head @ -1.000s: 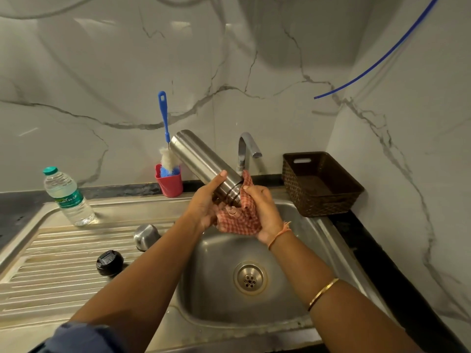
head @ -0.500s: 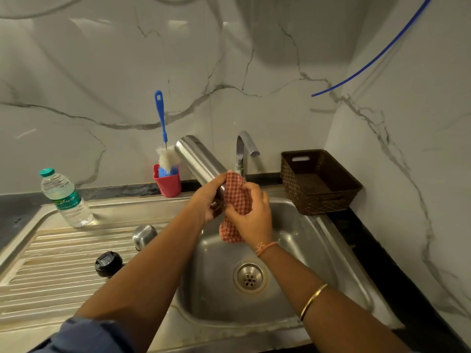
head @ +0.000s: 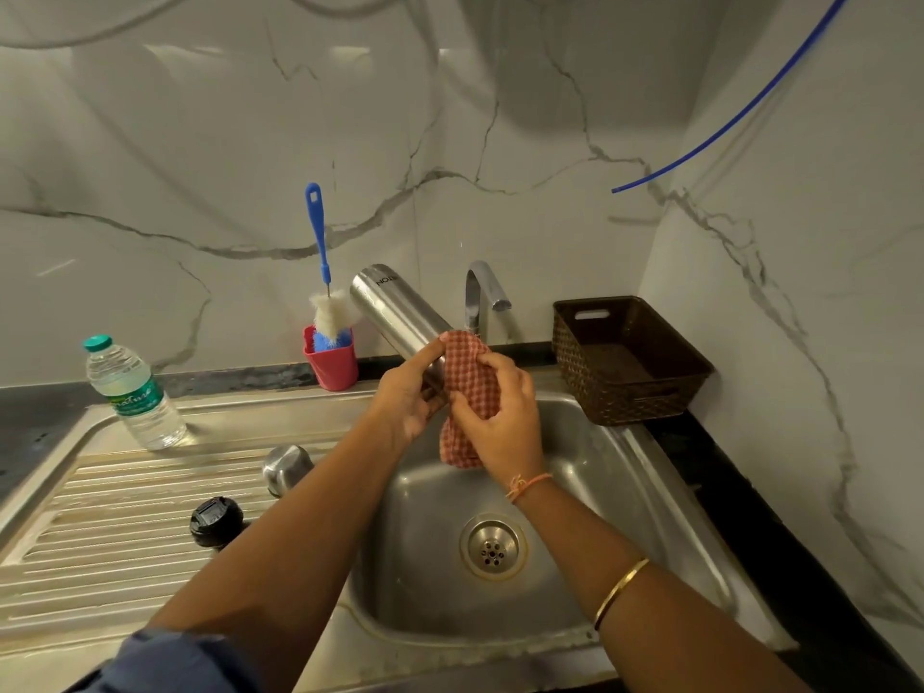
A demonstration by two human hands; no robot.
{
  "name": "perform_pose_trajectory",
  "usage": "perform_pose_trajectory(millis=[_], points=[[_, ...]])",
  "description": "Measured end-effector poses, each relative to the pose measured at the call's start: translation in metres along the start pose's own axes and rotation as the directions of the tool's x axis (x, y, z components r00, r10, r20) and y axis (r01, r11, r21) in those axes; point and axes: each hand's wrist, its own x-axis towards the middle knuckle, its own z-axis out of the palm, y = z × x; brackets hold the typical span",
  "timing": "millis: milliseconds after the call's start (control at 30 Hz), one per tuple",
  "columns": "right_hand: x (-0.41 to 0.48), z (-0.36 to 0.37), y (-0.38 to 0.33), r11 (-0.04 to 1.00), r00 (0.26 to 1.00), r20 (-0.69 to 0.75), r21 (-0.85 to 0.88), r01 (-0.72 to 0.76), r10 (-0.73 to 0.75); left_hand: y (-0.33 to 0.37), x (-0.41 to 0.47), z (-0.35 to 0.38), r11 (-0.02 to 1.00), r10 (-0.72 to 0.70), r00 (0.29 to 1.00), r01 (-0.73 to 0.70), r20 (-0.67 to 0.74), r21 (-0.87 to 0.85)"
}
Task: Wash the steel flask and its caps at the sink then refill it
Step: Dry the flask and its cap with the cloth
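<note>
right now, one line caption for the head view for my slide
Left hand holds flask over sink; right hand wipes it with checked cloth.

flask [head: 395,307] 1 | caps 2: steel [head: 286,467], black [head: 216,521] | cloth [head: 470,387] 1 | bottle [head: 132,392] 1 | brush [head: 320,262] 1 | cup [head: 332,365] 1 | basket [head: 630,362] 1 | tap [head: 482,292] 1 | hands 2: left [head: 410,397], right [head: 500,417]

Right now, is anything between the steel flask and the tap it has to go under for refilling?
Nothing visible blocks it. The cylindrical steel flask, held tilted over the basin by the left hand, sits just left of the chrome tap. Only the red checked cloth, in the right hand, wraps its lower end.
</note>
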Motion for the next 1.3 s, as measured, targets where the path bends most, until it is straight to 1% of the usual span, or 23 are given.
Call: perform_pose_trajectory(millis=[33,67,100,133,167,200,233,333,400,500,567,633,667,767,833,900,933,1000,1100,1167,1200,1233,1300], points=[[0.003,-0.002,-0.001,0.982,0.991,0.008,0.135,-0.134,0.134,-0.002,0.001,-0.002,1.0,-0.006,1.0,0.006,0.011,-0.006],[0.007,-0.004,-0.003,0.896,0.952,0.066,0.326,-0.302,0.297,-0.003,0.0,-0.003,1.0,-0.01,1.0,0.01,0.019,-0.026],[0.011,-0.006,-0.004,0.732,0.887,0.183,0.507,-0.455,0.425,-0.004,0.0,-0.003,0.999,0.0,1.0,0.001,0.014,-0.043],[0.015,-0.006,-0.001,0.543,0.816,0.326,0.621,-0.565,0.477,-0.006,0.0,-0.004,0.998,0.019,1.0,-0.019,0.006,-0.052],[0.017,-0.007,0.003,0.4,0.758,0.429,0.662,-0.634,0.49,-0.008,-0.001,-0.004,0.998,0.048,0.999,-0.048,-0.007,-0.046],[0.018,-0.008,0.005,0.334,0.718,0.477,0.659,-0.674,0.507,-0.01,-0.002,-0.004,0.996,0.085,0.996,-0.086,-0.029,-0.038],[0.018,-0.008,0.006,0.319,0.693,0.472,0.647,-0.692,0.545,-0.011,-0.002,-0.003,0.992,0.124,0.991,-0.125,-0.054,-0.021],[0.02,-0.006,0.002,0.347,0.647,0.375,0.612,-0.711,0.664,-0.017,0.001,-0.004,0.981,0.191,0.978,-0.19,-0.087,0.027],[0.018,-0.006,0.0,0.422,0.634,0.274,0.552,-0.719,0.723,-0.02,0.0,-0.004,0.963,0.25,0.961,-0.234,-0.118,0.13],[0.012,-0.004,0.0,0.562,0.689,0.126,0.485,-0.67,0.714,-0.022,0.003,-0.001,0.915,0.327,0.935,-0.277,-0.137,0.294],[0.011,-0.002,0.0,0.661,0.757,0.035,0.462,-0.591,0.653,-0.02,0.003,0.004,0.905,0.35,0.925,-0.294,-0.145,0.309],[0.01,-0.002,-0.002,0.737,0.815,0.001,0.427,-0.524,0.579,-0.016,0.005,0.005,0.923,0.328,0.932,-0.282,-0.153,0.262],[0.012,-0.003,-0.001,0.74,0.823,0.019,0.426,-0.521,0.568,-0.016,0.005,0.005,0.93,0.316,0.937,-0.274,-0.151,0.245],[0.015,-0.009,0.003,0.7,0.806,0.121,0.433,-0.568,0.579,-0.018,0.005,-0.002,0.94,0.29,0.944,-0.25,-0.158,0.232],[0.015,-0.015,0.008,0.763,0.83,0.144,0.334,-0.553,0.538,-0.018,0.008,-0.009,0.948,0.264,0.95,-0.223,-0.168,0.226],[0.017,-0.021,0.011,0.83,0.867,0.156,0.253,-0.498,0.472,-0.013,0.01,-0.014,0.96,0.223,0.966,-0.193,-0.134,0.204],[0.019,-0.023,0.01,0.851,0.882,0.163,0.233,-0.47,0.442,-0.01,0.008,-0.016,0.964,0.207,0.972,-0.184,-0.107,0.193],[0.024,-0.03,0.007,0.888,0.911,0.177,0.218,-0.405,0.372,-0.007,0.004,-0.021,0.961,0.174,0.982,-0.153,-0.078,0.229],[0.031,-0.035,-0.004,0.948,0.956,0.2,0.193,-0.251,0.213,-0.006,-0.002,-0.027,0.911,0.184,0.981,-0.147,-0.059,0.385],[0.03,-0.03,-0.012,0.974,0.966,0.238,0.172,-0.144,0.101,-0.009,-0.001,-0.03,0.873,0.217,0.974,-0.163,-0.068,0.46],[0.028,-0.025,-0.016,0.989,0.96,0.279,0.129,-0.074,0.036,-0.01,-0.001,-0.03,0.857,0.241,0.969,-0.187,-0.053,0.48],[0.025,-0.019,-0.018,0.998,0.943,0.331,0.046,0.032,-0.046,-0.011,-0.001,-0.03,0.838,0.264,0.964,-0.212,-0.033,0.503],[0.023,-0.006,-0.015,0.961,0.889,0.415,-0.107,0.256,-0.191,-0.011,-0.002,-0.032,0.798,0.315,0.949,-0.262,-0.005,0.543]])
